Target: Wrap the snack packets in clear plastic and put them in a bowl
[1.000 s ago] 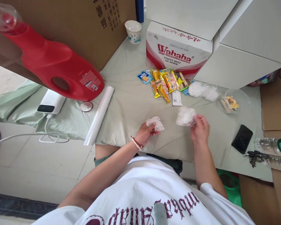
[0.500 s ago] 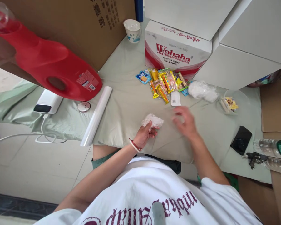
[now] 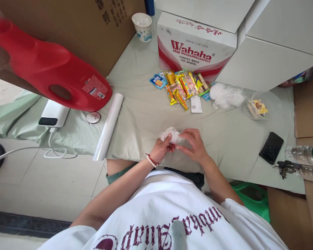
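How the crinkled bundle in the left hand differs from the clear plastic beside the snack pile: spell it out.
The crinkled bundle is gripped in the left hand, while the clear plastic lies on the cloth. The crinkled bundle looks smaller and more compact; the clear plastic spreads wider in an uneven heap. Both look whitish, shiny and wrinkled.

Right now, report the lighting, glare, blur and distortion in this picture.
Head view: light soft and even, shadows faint; head view: a pale sheen on the white roll, the red bottle apparently stretched towards the left edge; head view: glints on the crumpled clear wrap in the grip of the left hand, a blurred grey patch at bottom centre.
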{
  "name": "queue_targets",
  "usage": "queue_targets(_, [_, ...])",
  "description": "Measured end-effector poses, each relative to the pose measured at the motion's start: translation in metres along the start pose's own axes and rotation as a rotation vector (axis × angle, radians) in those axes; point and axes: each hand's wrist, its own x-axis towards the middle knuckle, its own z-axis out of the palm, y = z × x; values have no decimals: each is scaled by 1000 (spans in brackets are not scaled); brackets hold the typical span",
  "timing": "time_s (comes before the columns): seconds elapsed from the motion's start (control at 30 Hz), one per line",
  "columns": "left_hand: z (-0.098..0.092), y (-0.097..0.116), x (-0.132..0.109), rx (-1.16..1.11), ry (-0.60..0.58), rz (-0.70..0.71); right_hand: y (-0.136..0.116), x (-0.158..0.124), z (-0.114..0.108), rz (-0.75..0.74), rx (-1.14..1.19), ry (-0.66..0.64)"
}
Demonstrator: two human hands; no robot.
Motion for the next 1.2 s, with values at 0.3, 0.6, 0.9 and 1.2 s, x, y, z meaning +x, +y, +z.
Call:
queue_targets(0.3, [-8,0,-8,15,-41,-6,3,-4,14,267,402,65])
queue_targets(0.6, [-11,12,-13,-142,-116,-5,5,-22,10,225,432,53])
queue_targets(0.9, [-14,8,-3,-256,98,-26,-3,-20,-4,72,302,-51])
queue_targets(1.2, [-10,6,-4,-111,157,189,-12,-9,-23,13,260,-278])
